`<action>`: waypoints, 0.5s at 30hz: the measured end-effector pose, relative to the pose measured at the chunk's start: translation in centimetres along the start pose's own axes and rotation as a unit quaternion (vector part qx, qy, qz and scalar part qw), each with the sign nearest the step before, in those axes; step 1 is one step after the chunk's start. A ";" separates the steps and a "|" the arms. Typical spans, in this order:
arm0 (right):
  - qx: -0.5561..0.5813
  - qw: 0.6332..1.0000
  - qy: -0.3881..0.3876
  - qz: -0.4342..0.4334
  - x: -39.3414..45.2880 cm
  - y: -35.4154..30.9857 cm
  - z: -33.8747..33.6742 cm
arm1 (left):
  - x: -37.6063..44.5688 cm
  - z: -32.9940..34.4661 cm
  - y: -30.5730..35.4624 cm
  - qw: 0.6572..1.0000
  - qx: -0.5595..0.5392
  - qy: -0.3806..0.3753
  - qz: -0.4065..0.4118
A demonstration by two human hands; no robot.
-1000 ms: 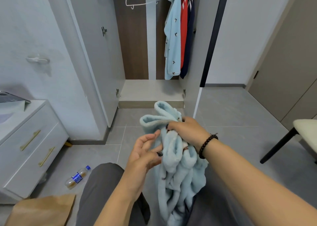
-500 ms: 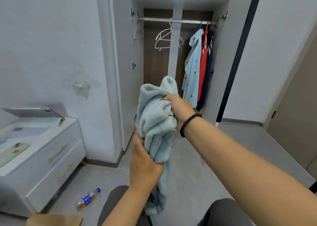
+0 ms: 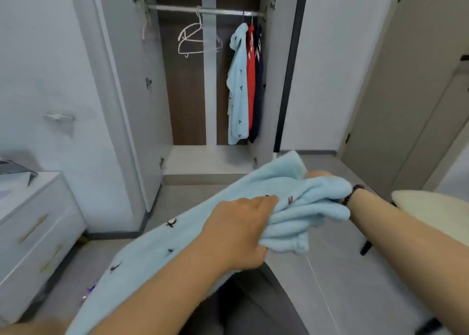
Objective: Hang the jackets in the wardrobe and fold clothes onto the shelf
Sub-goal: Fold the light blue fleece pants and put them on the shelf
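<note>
Two hands grasp the pale blue fleece garment (image 3: 162,245): left hand (image 3: 236,235) mid-cloth, right hand (image 3: 319,176) bunching its far end, long axis running lower-left, before the open wardrobe (image 3: 210,156).

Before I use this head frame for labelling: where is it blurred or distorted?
Head view: motion blur smears the lower left, where the dresser and the light blue garment lose detail; the left hand gripping it stays fairly crisp; wide-angle bending curves the wardrobe door edges; lighting is soft and even, no glare.
</note>
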State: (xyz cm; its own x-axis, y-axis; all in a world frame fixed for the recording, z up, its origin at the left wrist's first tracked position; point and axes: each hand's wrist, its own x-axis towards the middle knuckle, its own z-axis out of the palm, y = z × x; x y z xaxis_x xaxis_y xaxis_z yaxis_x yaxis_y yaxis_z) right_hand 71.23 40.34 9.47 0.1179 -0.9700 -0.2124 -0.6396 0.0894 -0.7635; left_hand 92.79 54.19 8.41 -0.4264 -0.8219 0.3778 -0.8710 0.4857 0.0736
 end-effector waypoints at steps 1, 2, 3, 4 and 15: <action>-0.045 0.998 -0.034 0.040 -0.6 2.0 0.7 | -0.5 2.3 1.4 0.999 -0.012 -0.051 0.012; -0.062 0.993 -0.057 0.078 -0.7 5.5 1.9 | -1.1 4.4 2.8 0.994 -0.029 -0.098 0.022; -0.103 0.984 -0.091 0.109 -1.3 8.6 3.2 | -1.9 6.4 4.2 0.989 -0.022 -0.139 0.043; -0.111 0.982 -0.098 0.121 -1.5 11.4 4.3 | -2.7 8.3 5.2 0.985 0.004 -0.158 0.074; -0.042 0.989 0.027 0.140 2.2 12.2 4.7 | -0.8 10.0 0.6 0.948 -0.246 -0.130 -0.154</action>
State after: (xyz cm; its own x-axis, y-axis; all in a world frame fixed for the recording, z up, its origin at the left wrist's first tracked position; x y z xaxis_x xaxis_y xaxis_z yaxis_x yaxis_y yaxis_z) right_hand 67.30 40.34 -3.18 -0.1111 -0.9208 -0.3740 -0.7029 0.3388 -0.6254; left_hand 90.15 52.14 -1.04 -0.2719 -0.9617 0.0339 -0.7719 0.2390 0.5891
